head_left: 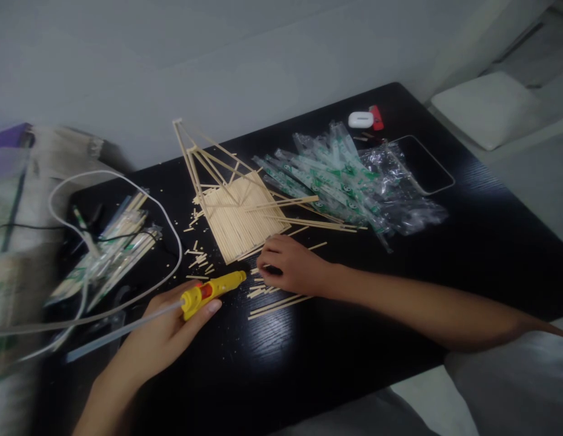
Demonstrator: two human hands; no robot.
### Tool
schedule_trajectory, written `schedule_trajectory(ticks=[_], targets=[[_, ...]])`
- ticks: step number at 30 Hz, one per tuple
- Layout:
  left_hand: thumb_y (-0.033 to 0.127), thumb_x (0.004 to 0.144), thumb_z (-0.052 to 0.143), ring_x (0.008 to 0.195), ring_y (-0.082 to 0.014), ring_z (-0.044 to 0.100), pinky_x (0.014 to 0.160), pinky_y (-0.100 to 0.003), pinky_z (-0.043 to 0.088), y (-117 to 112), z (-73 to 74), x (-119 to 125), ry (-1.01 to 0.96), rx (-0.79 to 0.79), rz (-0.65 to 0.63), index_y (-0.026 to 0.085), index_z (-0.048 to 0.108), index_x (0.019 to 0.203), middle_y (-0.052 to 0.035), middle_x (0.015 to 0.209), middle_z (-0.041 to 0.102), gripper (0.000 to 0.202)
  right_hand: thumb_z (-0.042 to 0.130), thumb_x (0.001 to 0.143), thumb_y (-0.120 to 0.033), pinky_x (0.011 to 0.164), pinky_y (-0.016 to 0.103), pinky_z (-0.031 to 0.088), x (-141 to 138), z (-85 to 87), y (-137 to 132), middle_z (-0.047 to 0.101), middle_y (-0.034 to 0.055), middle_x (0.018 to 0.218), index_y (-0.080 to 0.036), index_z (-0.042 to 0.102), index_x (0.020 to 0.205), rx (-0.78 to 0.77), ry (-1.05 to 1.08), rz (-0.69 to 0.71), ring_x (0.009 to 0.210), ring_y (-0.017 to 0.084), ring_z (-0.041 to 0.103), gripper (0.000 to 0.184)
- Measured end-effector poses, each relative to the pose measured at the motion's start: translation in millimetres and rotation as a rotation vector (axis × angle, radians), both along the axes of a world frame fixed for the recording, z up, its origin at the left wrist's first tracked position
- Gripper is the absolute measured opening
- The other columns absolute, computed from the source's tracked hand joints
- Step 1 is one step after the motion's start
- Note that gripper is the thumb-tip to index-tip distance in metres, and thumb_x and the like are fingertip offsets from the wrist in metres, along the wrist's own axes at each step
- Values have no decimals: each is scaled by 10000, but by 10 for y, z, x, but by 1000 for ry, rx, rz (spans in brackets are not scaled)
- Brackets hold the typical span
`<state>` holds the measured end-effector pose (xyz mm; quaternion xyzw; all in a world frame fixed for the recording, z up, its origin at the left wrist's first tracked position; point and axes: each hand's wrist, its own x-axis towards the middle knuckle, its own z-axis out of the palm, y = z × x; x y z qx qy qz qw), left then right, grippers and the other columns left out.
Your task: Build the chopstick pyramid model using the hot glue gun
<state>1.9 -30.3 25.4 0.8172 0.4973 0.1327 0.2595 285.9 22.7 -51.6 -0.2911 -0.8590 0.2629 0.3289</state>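
Note:
My left hand (161,336) grips a yellow hot glue gun (211,292), its nozzle pointing right toward my other hand; a clear glue stick (111,338) sticks out behind it. My right hand (290,265) rests palm down on the black table (354,339), fingers curled over a few short wooden sticks (263,289) and something dark I cannot name. Just beyond it lies a flat panel of glued sticks (238,221) with a thin stick frame (200,157) rising from its far edge.
Empty clear-and-green chopstick wrappers (349,181) are heaped at the right of the panel. A white case (360,119) and a red item (376,117) lie at the far edge. Wrapped chopsticks (113,248) and a white cable (127,181) lie at left. Stick offcuts are scattered around.

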Motion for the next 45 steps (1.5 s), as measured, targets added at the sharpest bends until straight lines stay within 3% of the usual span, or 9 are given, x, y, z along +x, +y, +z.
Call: schedule_trajectory(ticks=[17,24,28,30,32,36,45], targets=[[436,999,610,839,-227,777,761,-283,615,11,4,-8,35,-13,12,270,786,950,-31,983,817,246,645,947,-83,858,340,472,10,37,0,659,80,896,-135,688,895,2,7,23,856,209,575,85],[476,977,617,773,-230,769,723,-303,626,-36,-32,-94,-17,-45,136,279,803,979,-19,923,823,271,634,965,-98,853,344,472,11,34,-1,656,81,900,-147,679,901,-11,-22,22,861,212,573,93],[521,931,671,801,-261,775,747,-359,644,-102,-208,101,-108,-37,447,258,777,1013,-38,902,815,295,643,962,-95,857,346,471,6,36,2,658,83,905,-146,683,898,-5,-26,28,873,214,574,91],[517,880,724,902,-273,783,810,-374,642,-115,-297,262,-157,-61,516,248,744,1048,-48,988,819,318,653,954,-89,857,344,471,1,37,6,658,78,899,-150,682,891,-5,-28,28,876,214,577,92],[514,846,746,826,-251,767,730,-355,621,-103,-359,415,-171,-66,562,247,701,1068,-29,930,797,350,661,949,-86,853,344,472,-2,36,10,657,76,893,-148,683,889,-3,-30,26,872,214,577,89],[469,839,754,689,-199,709,628,-307,541,-33,-402,620,-112,-105,537,249,648,1038,11,826,747,315,679,948,-110,859,349,476,-5,29,12,650,74,896,-156,685,887,8,-51,14,880,221,577,77],[415,842,747,763,-207,748,686,-312,546,53,-395,741,-130,-150,535,249,642,980,-4,911,793,240,675,963,-142,850,355,482,-2,11,4,631,77,885,-142,690,895,46,-45,1,864,223,561,70]])
